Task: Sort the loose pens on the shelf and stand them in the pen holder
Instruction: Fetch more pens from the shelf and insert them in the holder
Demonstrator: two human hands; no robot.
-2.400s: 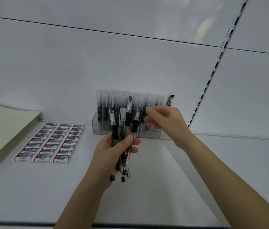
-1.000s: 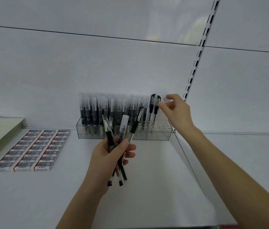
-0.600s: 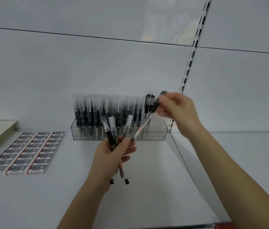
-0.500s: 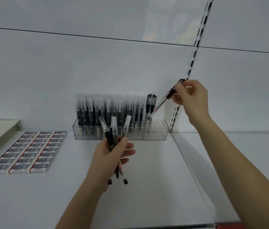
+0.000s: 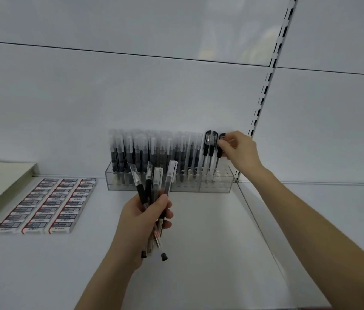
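Note:
A clear plastic pen holder (image 5: 214,186) stands against the back wall of the white shelf, with several capped pens upright in it. My right hand (image 5: 239,151) pinches the black cap of a pen (image 5: 219,151) that stands upright at the holder's right end, beside two other black-capped pens (image 5: 210,144). In front of the holder, my left hand (image 5: 143,222) grips a bundle of several loose pens (image 5: 154,186), caps pointing up and tips sticking out below my fist.
Three rows of boxed erasers (image 5: 49,204) lie on the shelf at the left, beside a stack of pale notebooks (image 5: 0,177) at the far left edge. A slotted shelf upright (image 5: 263,90) runs up the wall just right of the holder. Another shelf section continues to the right.
My right hand drew a black-capped pen out of the left hand's bundle, lifted it up to the right, and lowered it into the holder's right end. The bundle is one pen smaller.

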